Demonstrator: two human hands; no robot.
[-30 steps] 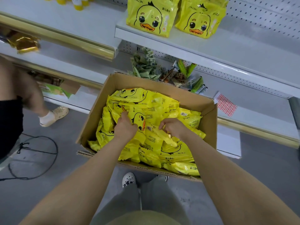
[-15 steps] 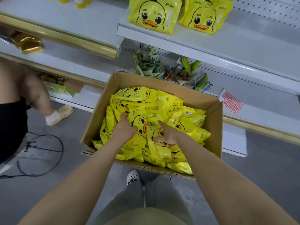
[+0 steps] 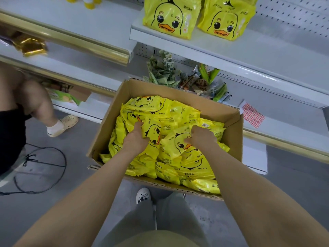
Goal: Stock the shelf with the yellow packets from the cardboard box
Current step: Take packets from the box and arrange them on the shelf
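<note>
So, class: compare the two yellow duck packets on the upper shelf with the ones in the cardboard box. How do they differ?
The shelf packets stand upright side by side, faces forward; the box packets lie jumbled flat, some face-down. Shelf packets go untouched; both hands, left hand and right hand, grasp box packets. All share the yellow duck print.

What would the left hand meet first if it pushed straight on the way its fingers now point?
The left hand already grips a yellow packet in the cardboard box. Pushed onward, it would likely meet more packets heaped beyond it, then the box's far wall; depth is unclear.
</note>
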